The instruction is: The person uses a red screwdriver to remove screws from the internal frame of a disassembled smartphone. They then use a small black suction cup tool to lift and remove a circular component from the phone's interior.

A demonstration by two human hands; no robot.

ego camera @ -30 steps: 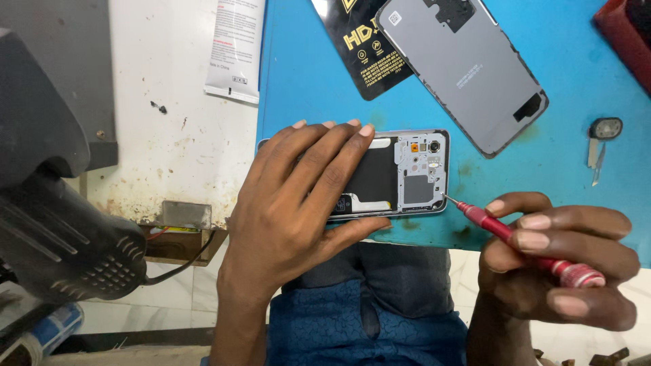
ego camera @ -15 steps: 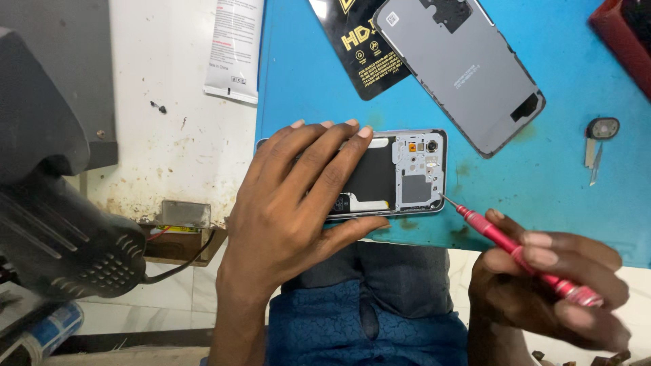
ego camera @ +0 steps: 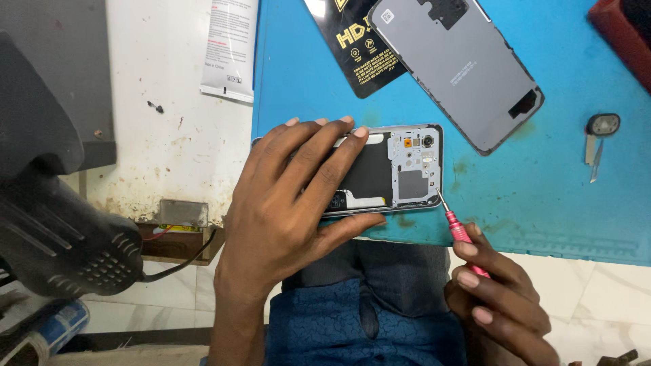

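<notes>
An opened phone [ego camera: 407, 169] lies face down on a blue mat [ego camera: 542, 203], its inner frame, black battery and camera parts exposed. My left hand [ego camera: 298, 196] lies flat over its left half and holds it steady. My right hand [ego camera: 502, 305] grips a thin red-handled screwdriver [ego camera: 458, 227]; its metal tip touches the phone's lower right corner. The phone's detached grey back cover [ego camera: 461, 68] rests on the mat above, angled.
A black and gold package [ego camera: 359, 47] lies under the back cover. A small grey opening tool [ego camera: 598, 135] sits at the mat's right. A white tube [ego camera: 230, 47] lies on the stained white bench. A dark heat gun [ego camera: 61, 237] looms at left. A red box edge [ego camera: 624, 27] is top right.
My right hand moved the screwdriver up and left until its tip reached the phone's lower right corner. My left hand has stayed on the phone.
</notes>
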